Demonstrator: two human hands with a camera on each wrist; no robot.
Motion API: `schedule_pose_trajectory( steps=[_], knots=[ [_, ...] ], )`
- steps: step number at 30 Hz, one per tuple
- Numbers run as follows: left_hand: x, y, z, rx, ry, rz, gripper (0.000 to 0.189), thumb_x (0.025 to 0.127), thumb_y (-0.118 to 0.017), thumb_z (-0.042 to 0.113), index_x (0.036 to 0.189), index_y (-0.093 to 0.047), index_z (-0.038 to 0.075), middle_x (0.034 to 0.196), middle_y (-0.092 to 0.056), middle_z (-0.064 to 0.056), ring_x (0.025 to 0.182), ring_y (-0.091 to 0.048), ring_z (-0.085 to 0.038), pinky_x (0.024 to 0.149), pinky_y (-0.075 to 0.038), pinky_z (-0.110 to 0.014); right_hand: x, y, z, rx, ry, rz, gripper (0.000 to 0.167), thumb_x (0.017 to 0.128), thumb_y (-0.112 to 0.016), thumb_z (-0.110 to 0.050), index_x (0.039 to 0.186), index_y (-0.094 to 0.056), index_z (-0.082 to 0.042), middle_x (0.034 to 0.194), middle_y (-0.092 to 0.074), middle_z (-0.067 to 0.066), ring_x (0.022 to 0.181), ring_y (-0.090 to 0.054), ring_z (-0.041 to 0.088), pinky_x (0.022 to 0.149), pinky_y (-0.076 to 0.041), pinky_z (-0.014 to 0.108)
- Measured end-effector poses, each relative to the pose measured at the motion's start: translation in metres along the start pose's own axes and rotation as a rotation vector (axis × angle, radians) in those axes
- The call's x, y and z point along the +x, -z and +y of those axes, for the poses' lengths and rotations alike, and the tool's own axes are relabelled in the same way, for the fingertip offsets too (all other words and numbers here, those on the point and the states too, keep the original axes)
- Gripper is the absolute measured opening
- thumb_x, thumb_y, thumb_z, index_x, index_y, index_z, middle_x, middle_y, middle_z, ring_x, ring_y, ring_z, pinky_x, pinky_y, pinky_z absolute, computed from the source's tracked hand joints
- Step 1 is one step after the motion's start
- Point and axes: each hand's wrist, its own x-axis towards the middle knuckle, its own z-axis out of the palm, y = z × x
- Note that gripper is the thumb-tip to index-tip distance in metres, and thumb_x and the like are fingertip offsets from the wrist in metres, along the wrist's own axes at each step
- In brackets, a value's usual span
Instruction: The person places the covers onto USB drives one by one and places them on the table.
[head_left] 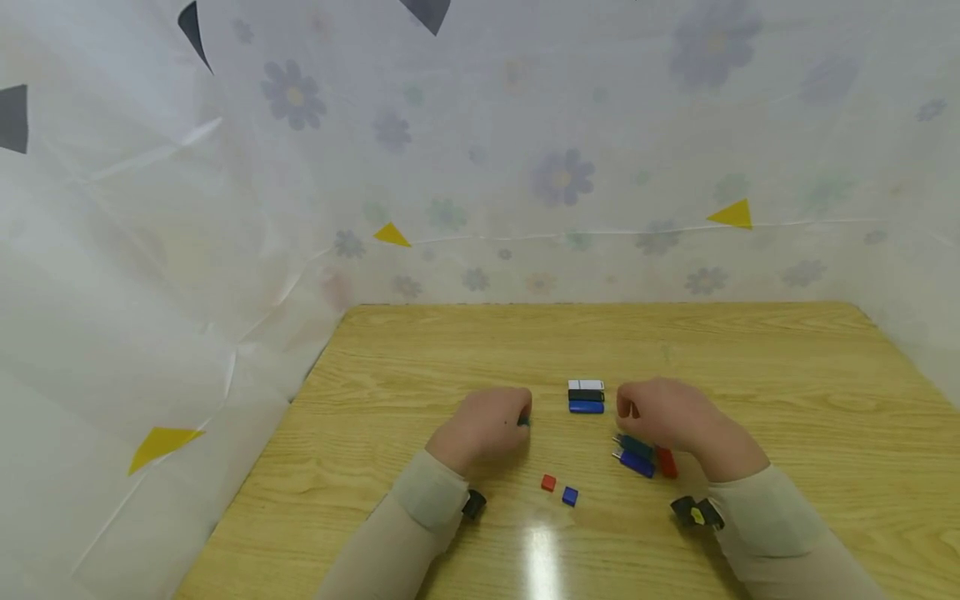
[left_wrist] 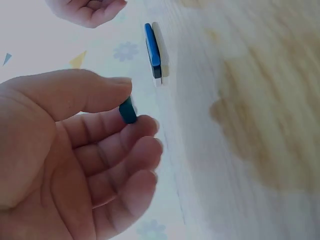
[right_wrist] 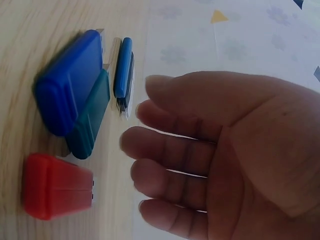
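Note:
My left hand (head_left: 483, 427) pinches a small teal USB stick cap (left_wrist: 128, 111) between thumb and forefinger, above the table. My right hand (head_left: 663, 412) holds nothing; its fingers are loosely curled beside the uncapped sticks. Those are a teal USB stick (head_left: 636, 447) and a blue USB stick (head_left: 637, 463), their metal plugs bare and pointing left, and a red USB stick (right_wrist: 59, 186), partly hidden under the right hand in the head view. A red cap (head_left: 549, 482) and a blue cap (head_left: 570, 497) lie between the hands, nearer the body.
Three closed USB sticks lie in a row between the hands, farther back: a white one (head_left: 586, 385), a black one (head_left: 586, 396) and a bright blue one (head_left: 586, 407). The wooden table (head_left: 420, 350) ends at a flower-patterned curtain (head_left: 480, 150).

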Motion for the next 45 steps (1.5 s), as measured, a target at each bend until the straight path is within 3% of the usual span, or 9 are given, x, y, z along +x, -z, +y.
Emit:
schedule_pose_trajectory(
  steps=[9, 17, 31, 37, 45],
  knots=[
    [0.0039, 0.0016, 0.0015, 0.003, 0.008, 0.047, 0.004, 0.096, -0.066, 0.02, 0.099, -0.064, 0.019, 0.083, -0.059, 0.01, 0.068, -0.055, -0.011, 0.061, -0.046, -0.029, 0.0003, -0.0032, 0.0052, -0.03, -0.007, -0.116, 0.008, 0.09, -0.071, -0.012, 0.089, -0.066, -0.018, 0.083, -0.06, -0.007, 0.065, -0.051, 0.012, 0.064, -0.047, 0.037],
    [0.0035, 0.0038, 0.0034, 0.001, 0.012, 0.041, 0.005, 0.098, -0.066, 0.022, 0.098, -0.061, 0.021, 0.081, -0.058, 0.01, 0.066, -0.054, -0.011, 0.059, -0.045, -0.029, -0.0022, -0.0065, 0.0062, -0.04, -0.038, -0.137, 0.013, 0.084, -0.07, -0.009, 0.083, -0.061, -0.018, 0.076, -0.055, -0.005, 0.063, -0.049, 0.016, 0.059, -0.04, 0.035],
    [0.0055, 0.0027, 0.0043, 0.018, 0.024, 0.043, 0.006, 0.099, -0.066, 0.024, 0.1, -0.063, 0.021, 0.084, -0.06, 0.01, 0.068, -0.054, -0.01, 0.06, -0.046, -0.029, -0.0034, -0.0053, 0.0052, -0.036, -0.073, -0.124, 0.015, 0.084, -0.074, -0.011, 0.083, -0.059, -0.014, 0.076, -0.055, -0.003, 0.064, -0.049, 0.017, 0.06, -0.04, 0.035],
    [0.0065, 0.0036, 0.0045, 0.022, 0.026, 0.041, 0.014, 0.099, -0.066, 0.026, 0.111, -0.067, 0.019, 0.095, -0.065, 0.008, 0.073, -0.056, -0.007, 0.065, -0.049, -0.03, -0.003, -0.0045, 0.0045, -0.039, -0.065, -0.12, 0.015, 0.084, -0.071, -0.009, 0.082, -0.058, -0.014, 0.075, -0.054, -0.003, 0.063, -0.049, 0.017, 0.059, -0.038, 0.034],
    [0.0063, 0.0038, 0.0062, 0.027, 0.0, 0.068, 0.02, 0.1, -0.066, 0.028, 0.117, -0.069, 0.02, 0.1, -0.067, 0.009, 0.078, -0.058, -0.005, 0.07, -0.051, -0.029, 0.0043, -0.005, -0.0007, -0.003, 0.002, -0.025, 0.014, 0.09, -0.065, -0.015, 0.086, -0.052, -0.018, 0.073, -0.051, -0.003, 0.058, -0.047, 0.014, 0.055, -0.037, 0.033]
  ],
)
